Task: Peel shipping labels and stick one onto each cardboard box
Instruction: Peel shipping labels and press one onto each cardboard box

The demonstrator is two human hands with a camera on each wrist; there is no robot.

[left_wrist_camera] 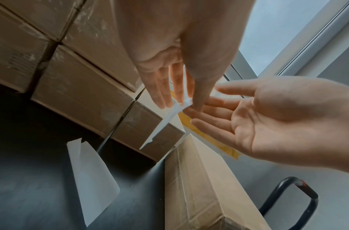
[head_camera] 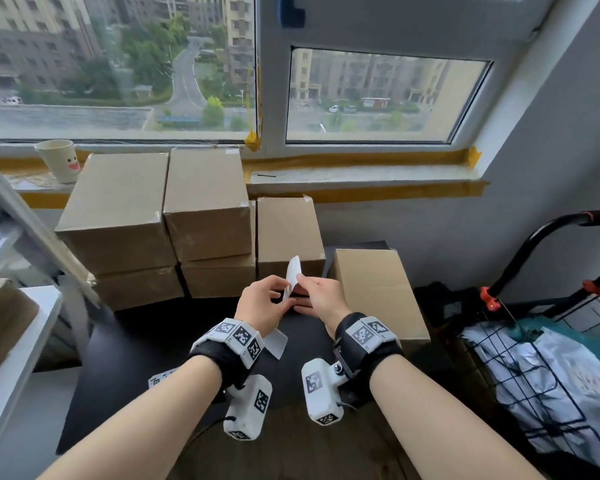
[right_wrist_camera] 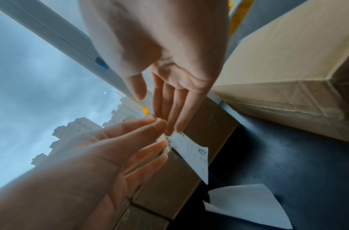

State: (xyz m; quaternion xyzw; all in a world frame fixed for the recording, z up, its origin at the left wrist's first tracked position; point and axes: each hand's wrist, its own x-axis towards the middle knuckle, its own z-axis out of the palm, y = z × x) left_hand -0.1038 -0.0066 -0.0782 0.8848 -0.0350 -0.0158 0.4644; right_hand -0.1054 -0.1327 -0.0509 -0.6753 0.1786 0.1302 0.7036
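A white printed shipping label (head_camera: 293, 271) (right_wrist_camera: 192, 155) is held up in the air between my two hands, above the black table. My left hand (head_camera: 262, 303) pinches its edge between thumb and forefinger (left_wrist_camera: 197, 99). Beside it, my right hand (head_camera: 321, 296) (right_wrist_camera: 169, 93) has straight fingers whose tips touch the label's upper edge, with the thumb (right_wrist_camera: 137, 87) apart from them. Plain brown cardboard boxes stand beyond: two tall stacks (head_camera: 118, 209) (head_camera: 205, 202), a smaller box (head_camera: 288, 233) and a long box (head_camera: 378, 292) on the right.
A loose sheet of white backing paper (head_camera: 277, 341) (left_wrist_camera: 90, 179) lies on the black table (head_camera: 153, 358) under my left wrist. A cup (head_camera: 59, 161) stands on the windowsill. A wire cart (head_camera: 551, 358) with bags is at the right, and a white shelf (head_camera: 18, 341) at the left.
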